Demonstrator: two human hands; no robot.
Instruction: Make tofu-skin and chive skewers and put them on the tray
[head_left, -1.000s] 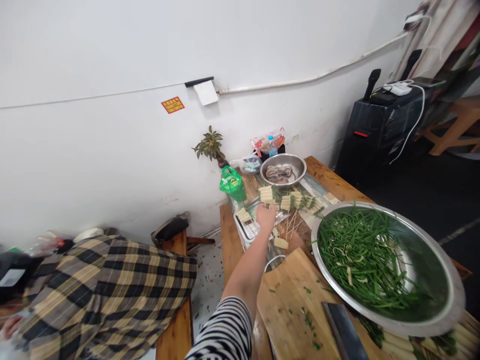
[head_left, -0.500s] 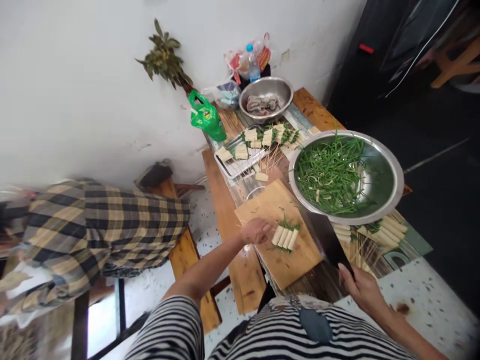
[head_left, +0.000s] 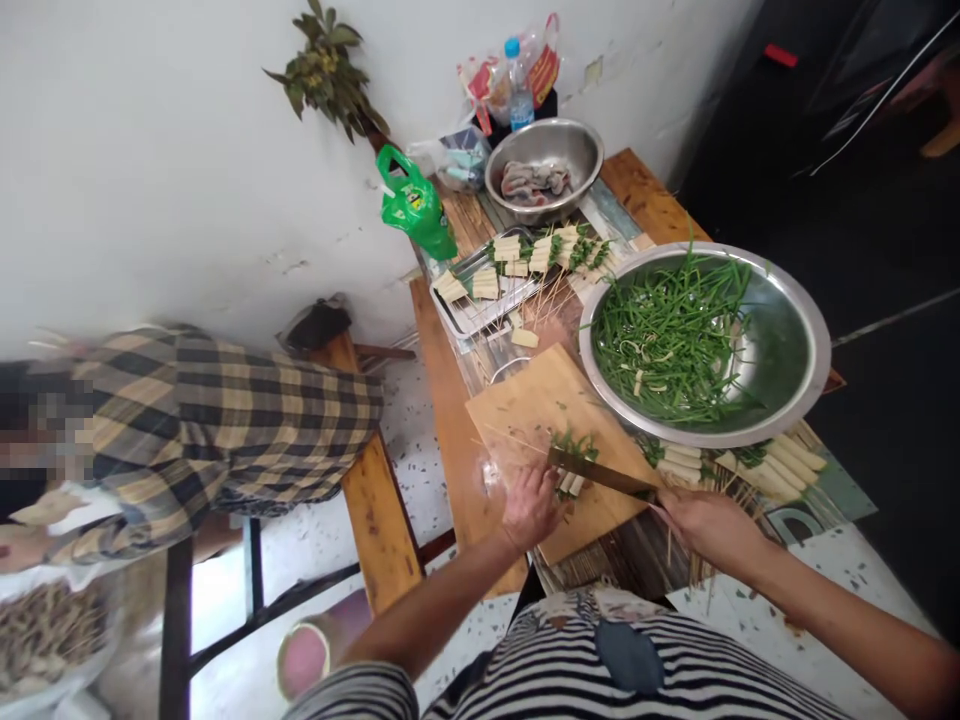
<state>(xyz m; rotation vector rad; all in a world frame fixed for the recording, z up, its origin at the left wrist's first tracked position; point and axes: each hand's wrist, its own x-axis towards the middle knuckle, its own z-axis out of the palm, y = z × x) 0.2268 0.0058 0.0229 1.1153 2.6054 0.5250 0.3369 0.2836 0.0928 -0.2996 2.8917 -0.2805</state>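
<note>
fingers of your right hand (head_left: 701, 515) are clamped on the handle of the knife (head_left: 600, 473). those of your left hand (head_left: 532, 503) lie bent beside the rolls (head_left: 574, 486) on the board (head_left: 504, 408); cannot tell whether they grip anything. blade crosses over the rolls, tip just beside your left hand. main risk: a nicked finger, should the blade slip leftward. lesser risk: rolls skid or turn if loosely steadied.

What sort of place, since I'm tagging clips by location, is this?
Probably a small eatery, though a home isn't ruled out: a cutting board, a tray of skewered rolls, and a big metal bowl of greens.
</note>
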